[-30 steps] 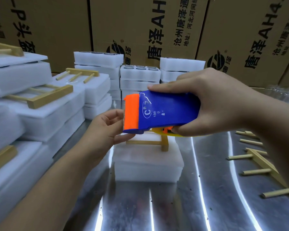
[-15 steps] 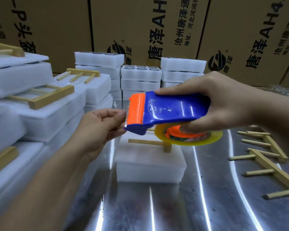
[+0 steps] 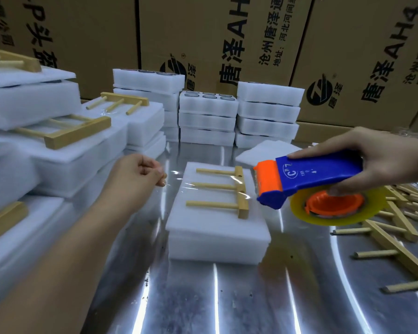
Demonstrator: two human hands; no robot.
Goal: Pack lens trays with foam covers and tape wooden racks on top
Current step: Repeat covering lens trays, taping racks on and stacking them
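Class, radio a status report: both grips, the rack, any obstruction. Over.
Left grip pinches tape end. Right grip holds tape dispenser. Tape stretched over wooden rack on foam cover. No obstruction.

Cardboard boxes (image 3: 203, 32) at the back read 唐泽 AH, 沧州唐泽 and 地址:河北河间; the tape dispenser (image 3: 319, 174) has a C logo and 198.

Left hand (image 3: 135, 175) pinches tape (image 3: 176, 178) across rack (image 3: 242, 194); right hand (image 3: 384, 160) grips dispenser (image 3: 316, 174).

Wall of brown cardboard cartons (image 3: 198, 32) across back, black Chinese print and round logos on faces. Shiny metal table (image 3: 227, 302) in front, speckled, long white light streaks reflected along surface.
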